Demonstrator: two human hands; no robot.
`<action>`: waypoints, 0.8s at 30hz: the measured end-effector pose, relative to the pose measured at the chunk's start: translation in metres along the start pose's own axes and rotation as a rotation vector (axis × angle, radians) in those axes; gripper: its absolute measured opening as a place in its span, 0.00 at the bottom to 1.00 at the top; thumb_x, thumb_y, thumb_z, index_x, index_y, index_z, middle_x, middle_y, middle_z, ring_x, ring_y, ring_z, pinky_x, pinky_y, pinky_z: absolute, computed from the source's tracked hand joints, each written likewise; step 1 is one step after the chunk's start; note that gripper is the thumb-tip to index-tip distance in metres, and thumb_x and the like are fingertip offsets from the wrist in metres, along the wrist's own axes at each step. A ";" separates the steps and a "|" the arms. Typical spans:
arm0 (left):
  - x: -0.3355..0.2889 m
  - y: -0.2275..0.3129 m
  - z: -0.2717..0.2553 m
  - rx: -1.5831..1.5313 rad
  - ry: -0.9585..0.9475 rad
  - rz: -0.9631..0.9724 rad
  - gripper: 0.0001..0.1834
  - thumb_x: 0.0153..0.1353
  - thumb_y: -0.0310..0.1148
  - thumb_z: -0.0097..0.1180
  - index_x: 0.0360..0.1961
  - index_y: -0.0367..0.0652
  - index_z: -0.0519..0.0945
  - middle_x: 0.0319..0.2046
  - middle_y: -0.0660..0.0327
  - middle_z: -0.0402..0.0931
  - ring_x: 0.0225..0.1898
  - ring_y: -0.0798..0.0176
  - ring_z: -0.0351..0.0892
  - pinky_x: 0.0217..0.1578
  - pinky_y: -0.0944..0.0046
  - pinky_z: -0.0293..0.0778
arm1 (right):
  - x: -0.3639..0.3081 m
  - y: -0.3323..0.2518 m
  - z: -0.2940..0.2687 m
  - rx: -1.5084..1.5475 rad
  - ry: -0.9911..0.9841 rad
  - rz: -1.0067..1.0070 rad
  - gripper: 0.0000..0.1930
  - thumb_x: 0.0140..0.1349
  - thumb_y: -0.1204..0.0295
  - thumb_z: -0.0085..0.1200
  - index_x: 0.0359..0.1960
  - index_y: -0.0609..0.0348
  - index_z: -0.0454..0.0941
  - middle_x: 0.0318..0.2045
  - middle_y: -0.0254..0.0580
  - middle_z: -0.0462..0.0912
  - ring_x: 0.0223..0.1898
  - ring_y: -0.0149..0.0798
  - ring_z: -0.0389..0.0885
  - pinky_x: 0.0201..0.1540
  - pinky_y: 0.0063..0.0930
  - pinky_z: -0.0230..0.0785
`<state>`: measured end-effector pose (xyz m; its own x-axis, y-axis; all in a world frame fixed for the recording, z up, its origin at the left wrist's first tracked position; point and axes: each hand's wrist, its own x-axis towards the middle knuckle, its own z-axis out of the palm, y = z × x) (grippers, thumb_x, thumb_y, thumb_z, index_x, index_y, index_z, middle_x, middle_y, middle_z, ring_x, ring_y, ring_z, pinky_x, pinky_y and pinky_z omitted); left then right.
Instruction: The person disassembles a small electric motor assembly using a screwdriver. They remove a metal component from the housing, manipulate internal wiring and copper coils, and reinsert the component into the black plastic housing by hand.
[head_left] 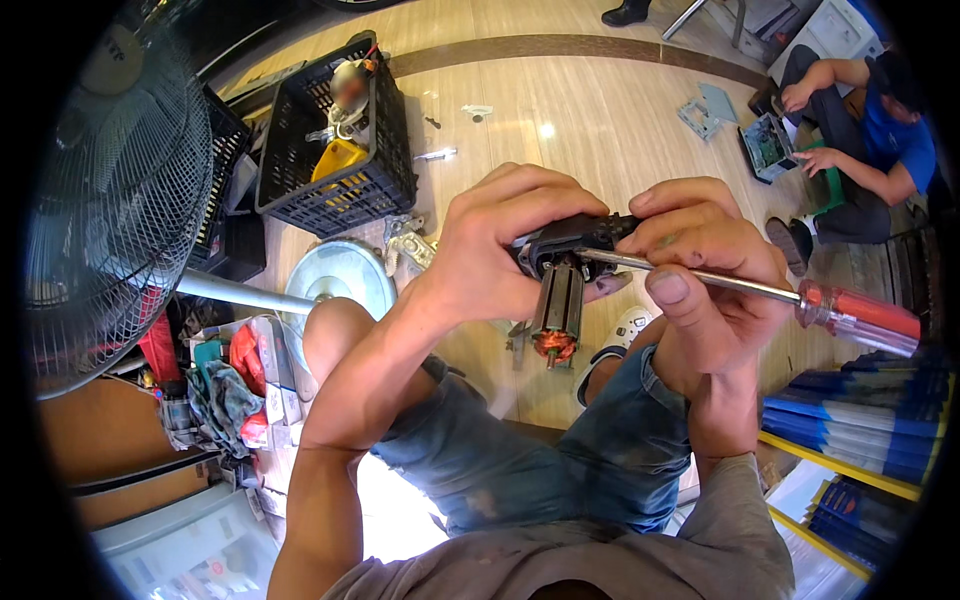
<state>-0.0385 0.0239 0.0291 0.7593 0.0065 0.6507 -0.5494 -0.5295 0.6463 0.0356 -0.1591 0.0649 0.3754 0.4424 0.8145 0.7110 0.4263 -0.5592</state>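
My left hand (500,240) is closed around a black motor housing (575,232), held up in front of my knees. Out of the housing hangs a motor armature (558,312), its metal core pointing down toward me and copper windings at the lower end. My right hand (715,260) grips a screwdriver (860,317) by its metal shaft, while the clear red handle sticks out to the right. The screwdriver's tip meets the housing just above the armature. Fingers of my right hand also rest against the housing's right end. Exactly where the tip sits is hard to make out.
A black plastic crate (340,150) with a yellow part stands ahead on the left, beside a large fan (120,200) with a round base (345,280). Metal parts (408,243) lie near it. At right, another person (870,140) sits by an opened device (768,148); blue packages (860,415) are stacked nearer.
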 end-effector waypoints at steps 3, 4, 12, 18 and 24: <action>-0.001 0.000 0.001 -0.005 0.019 0.022 0.25 0.35 0.35 0.76 0.38 0.40 0.83 0.34 0.57 0.81 0.37 0.56 0.81 0.39 0.63 0.76 | 0.002 0.003 -0.005 -0.068 -0.060 -0.098 0.08 0.56 0.74 0.63 0.32 0.65 0.78 0.29 0.45 0.84 0.35 0.48 0.82 0.39 0.36 0.75; -0.001 0.001 0.002 -0.005 0.019 -0.007 0.25 0.34 0.35 0.76 0.38 0.40 0.83 0.35 0.57 0.81 0.37 0.56 0.81 0.39 0.63 0.76 | 0.002 0.003 -0.005 -0.075 -0.067 -0.111 0.09 0.56 0.73 0.63 0.32 0.65 0.78 0.28 0.45 0.83 0.34 0.49 0.82 0.39 0.36 0.74; -0.001 0.000 0.003 0.029 0.012 0.007 0.25 0.34 0.33 0.75 0.38 0.41 0.83 0.36 0.57 0.81 0.38 0.55 0.80 0.39 0.62 0.76 | 0.001 -0.002 -0.002 -0.092 -0.014 -0.144 0.14 0.58 0.66 0.60 0.26 0.67 0.76 0.23 0.52 0.81 0.29 0.52 0.81 0.36 0.42 0.70; 0.001 -0.001 0.002 0.025 -0.025 0.013 0.25 0.34 0.33 0.75 0.39 0.42 0.83 0.36 0.57 0.81 0.38 0.55 0.80 0.38 0.62 0.75 | 0.005 -0.008 -0.009 -0.216 -0.145 -0.087 0.11 0.56 0.67 0.60 0.27 0.65 0.78 0.25 0.48 0.82 0.33 0.52 0.82 0.38 0.43 0.71; 0.002 -0.002 0.002 0.039 -0.036 0.002 0.25 0.34 0.34 0.75 0.39 0.43 0.83 0.37 0.58 0.81 0.37 0.55 0.79 0.38 0.62 0.75 | 0.005 -0.011 -0.010 -0.247 -0.185 -0.074 0.11 0.56 0.68 0.62 0.28 0.65 0.79 0.26 0.48 0.82 0.35 0.51 0.83 0.39 0.43 0.71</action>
<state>-0.0353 0.0229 0.0283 0.7708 -0.0247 0.6366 -0.5373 -0.5622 0.6287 0.0354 -0.1690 0.0766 0.2192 0.5627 0.7971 0.8637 0.2681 -0.4268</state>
